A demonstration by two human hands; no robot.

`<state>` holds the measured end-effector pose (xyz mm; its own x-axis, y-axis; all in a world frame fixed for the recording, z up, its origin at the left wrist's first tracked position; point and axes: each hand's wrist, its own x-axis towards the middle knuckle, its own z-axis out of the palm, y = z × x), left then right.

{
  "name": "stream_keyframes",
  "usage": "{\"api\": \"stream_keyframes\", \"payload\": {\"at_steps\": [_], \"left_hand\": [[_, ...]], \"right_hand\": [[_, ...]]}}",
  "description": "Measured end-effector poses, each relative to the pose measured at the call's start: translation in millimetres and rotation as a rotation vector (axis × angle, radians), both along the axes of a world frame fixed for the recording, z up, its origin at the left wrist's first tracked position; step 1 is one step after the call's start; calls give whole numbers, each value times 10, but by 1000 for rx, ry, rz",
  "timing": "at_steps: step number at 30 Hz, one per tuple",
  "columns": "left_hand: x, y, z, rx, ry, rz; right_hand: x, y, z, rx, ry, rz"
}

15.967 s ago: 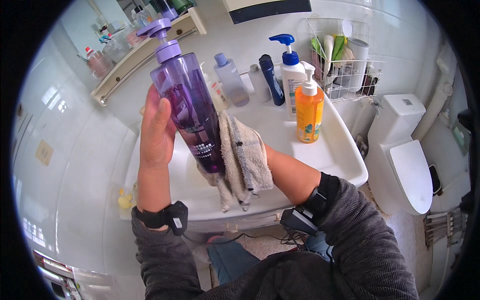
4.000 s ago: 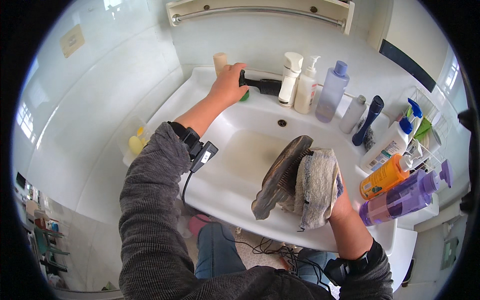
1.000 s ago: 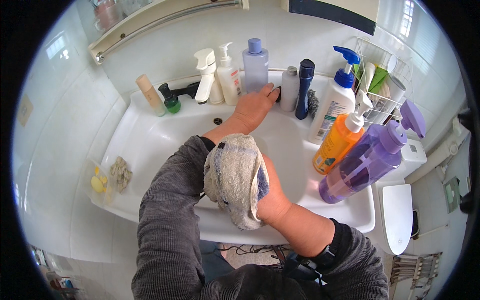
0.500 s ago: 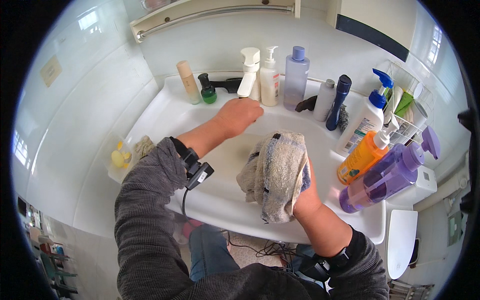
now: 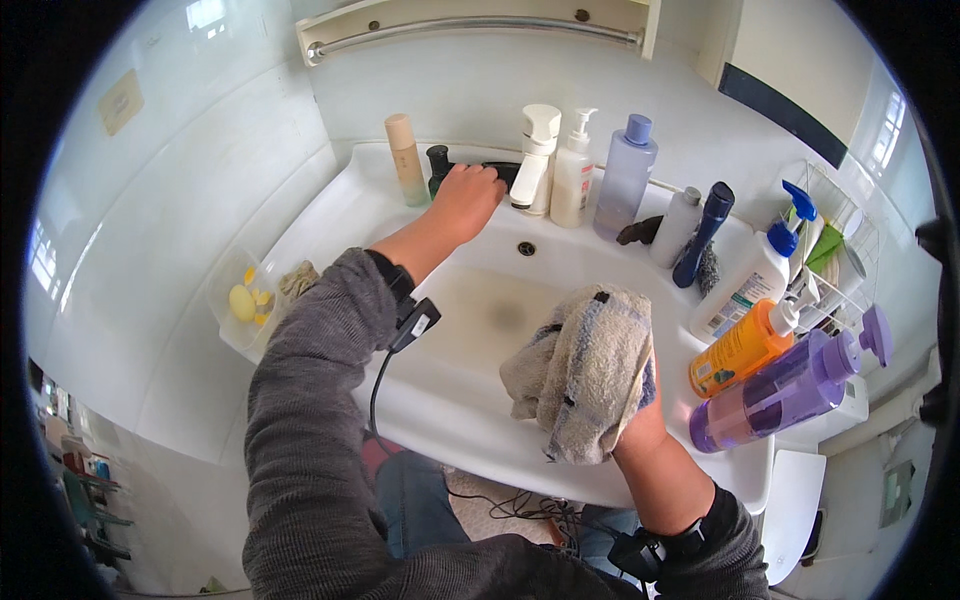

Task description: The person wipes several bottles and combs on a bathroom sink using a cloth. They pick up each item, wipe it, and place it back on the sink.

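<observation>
My left hand point(image 5: 468, 203) reaches to the back ledge of the white sink point(image 5: 440, 380), left of the white faucet point(image 5: 534, 160). Its curled fingers are at a black comb point(image 5: 503, 170), covering part of it; the fingertips are hidden. Just beside that hand a dark green bottle point(image 5: 437, 165) is partly covered. A damp, greyish-beige towel point(image 5: 590, 375) hangs bunched over my right hand point(image 5: 645, 428), which grips it above the basin's front right. The towel hides most of those fingers. Cloudy water lies in the basin below.
A beige-capped bottle point(image 5: 405, 160), a white pump bottle point(image 5: 573, 175) and a lavender bottle point(image 5: 626, 175) line the back ledge. Blue-pump point(image 5: 750, 275), orange point(image 5: 740, 350) and purple bottles point(image 5: 775, 395) crowd the right rim. A clear tub point(image 5: 240, 300) holds yellow pieces at left.
My left hand has moved from in front of the faucet spout leftward to the comb, uncovering the overflow hole. The towel stays in my right hand. The view has shifted a little.
</observation>
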<state>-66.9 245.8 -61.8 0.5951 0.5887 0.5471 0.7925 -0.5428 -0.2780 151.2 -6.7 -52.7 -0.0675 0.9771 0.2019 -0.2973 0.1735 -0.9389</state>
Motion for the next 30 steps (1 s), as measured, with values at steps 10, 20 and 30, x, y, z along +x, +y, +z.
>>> {"api": "stream_keyframes", "payload": {"at_steps": [10, 20, 30], "left_hand": [[135, 463, -108, -98, -133, 145], [201, 540, -13, -1, -7, 240], [178, 541, 343, 169, -89, 326]], "right_hand": [[66, -7, -30, 46, -113, 7], [74, 2, -78, 11, 7, 38], [126, 85, -231, -19, 218, 246]]}}
